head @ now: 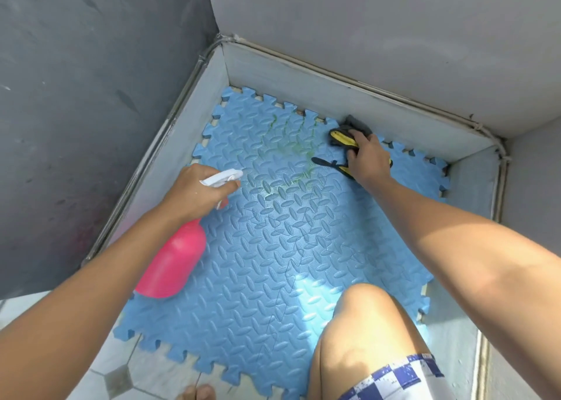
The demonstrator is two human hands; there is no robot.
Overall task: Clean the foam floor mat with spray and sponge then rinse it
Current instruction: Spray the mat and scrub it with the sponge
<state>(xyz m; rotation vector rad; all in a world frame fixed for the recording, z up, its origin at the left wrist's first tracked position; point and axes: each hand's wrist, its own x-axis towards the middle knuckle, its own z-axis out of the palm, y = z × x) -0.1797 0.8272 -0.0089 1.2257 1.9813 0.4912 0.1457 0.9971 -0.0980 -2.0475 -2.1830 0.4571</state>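
Note:
A blue foam floor mat (pixel 273 263) of interlocking tiles lies in a corner, with green streaks (pixel 291 138) on its far part. My left hand (pixel 197 191) is shut on a pink spray bottle (pixel 173 263); its white nozzle (pixel 224 177) points toward the green marks. My right hand (pixel 368 159) presses down on a yellow and dark grey sponge cloth (pixel 343 138) at the mat's far edge, beside the low wall. A black strap of the cloth trails left of that hand.
Low grey walls (pixel 334 95) enclose the mat on the far side, the left and the right. My bare knee (pixel 364 323) in checked shorts rests on the mat's near right part. White tiled floor (pixel 121 375) lies at the near left, with my toes at the bottom edge.

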